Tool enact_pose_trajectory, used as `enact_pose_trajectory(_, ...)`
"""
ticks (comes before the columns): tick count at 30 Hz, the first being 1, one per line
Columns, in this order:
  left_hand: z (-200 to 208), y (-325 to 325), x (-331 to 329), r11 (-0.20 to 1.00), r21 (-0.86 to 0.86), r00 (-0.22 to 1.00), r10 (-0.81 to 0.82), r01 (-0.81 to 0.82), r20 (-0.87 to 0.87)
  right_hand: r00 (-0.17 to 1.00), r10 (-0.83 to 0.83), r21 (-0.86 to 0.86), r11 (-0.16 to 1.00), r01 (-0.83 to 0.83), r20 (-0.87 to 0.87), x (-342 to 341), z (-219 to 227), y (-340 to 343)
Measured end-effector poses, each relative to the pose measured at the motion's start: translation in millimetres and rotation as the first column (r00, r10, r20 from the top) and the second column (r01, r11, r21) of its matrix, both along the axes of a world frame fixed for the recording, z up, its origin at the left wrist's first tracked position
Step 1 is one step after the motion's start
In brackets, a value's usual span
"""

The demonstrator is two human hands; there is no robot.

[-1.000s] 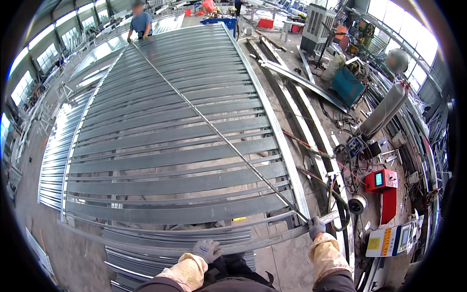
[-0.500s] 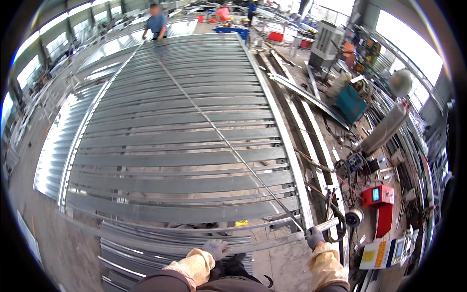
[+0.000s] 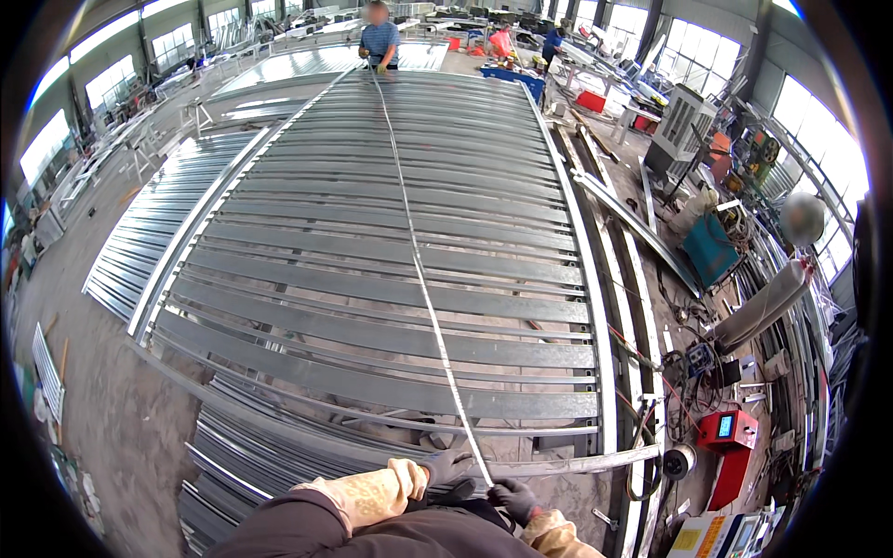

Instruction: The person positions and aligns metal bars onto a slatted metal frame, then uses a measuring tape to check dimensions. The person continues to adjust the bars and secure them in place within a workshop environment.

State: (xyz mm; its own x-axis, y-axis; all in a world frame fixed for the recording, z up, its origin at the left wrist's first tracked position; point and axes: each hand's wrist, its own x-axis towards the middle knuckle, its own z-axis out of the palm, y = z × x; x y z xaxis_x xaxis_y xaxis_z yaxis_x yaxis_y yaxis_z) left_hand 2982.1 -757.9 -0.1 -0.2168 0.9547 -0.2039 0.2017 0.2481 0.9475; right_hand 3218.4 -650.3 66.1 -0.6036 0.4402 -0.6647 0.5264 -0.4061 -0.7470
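A long pale measuring tape [image 3: 418, 263] runs over a large metal frame [image 3: 391, 354] with many parallel grey slats. Its near end reaches my right hand [image 3: 514, 499], gloved in dark grey, whose fingers are closed on it just short of the frame's near rail [image 3: 558, 462]. My left hand [image 3: 449, 466], also gloved, lies by the near rail left of the tape, its fingers stretched out and holding nothing I can see. At the far edge, a co-worker [image 3: 379, 42] in a blue top has both hands by the tape's other end.
Grey metal profiles [image 3: 233, 465] lie stacked below the near left corner. Along the right side are long beams [image 3: 621, 270], cables, a red machine with a screen [image 3: 728, 430], a grey cylinder [image 3: 763, 305] and a teal box [image 3: 711, 249]. Another slatted panel [image 3: 167, 214] stands at left.
My right hand has left the frame's near right corner and moved left with the tape. The tape now lies less slanted. My left hand is further right, and the view has shifted.
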Motion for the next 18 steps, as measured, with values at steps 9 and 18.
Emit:
enact_pose_trajectory(9, 21.6, -32.5, -20.5, 0.927, -0.275, 0.943, 0.302, -0.256, 0.139, 0.943, 0.326, -0.134, 0.934, -0.331, -0.06, -83.7, -15.4, -23.4)
enact_pose_trajectory(18, 61.1, -57.0, -23.8, 0.862, -0.322, 0.893, 0.44, -0.391, 0.093, 0.826, 0.549, 0.092, 0.836, -0.541, -0.131, -119.2, -24.5, -34.1)
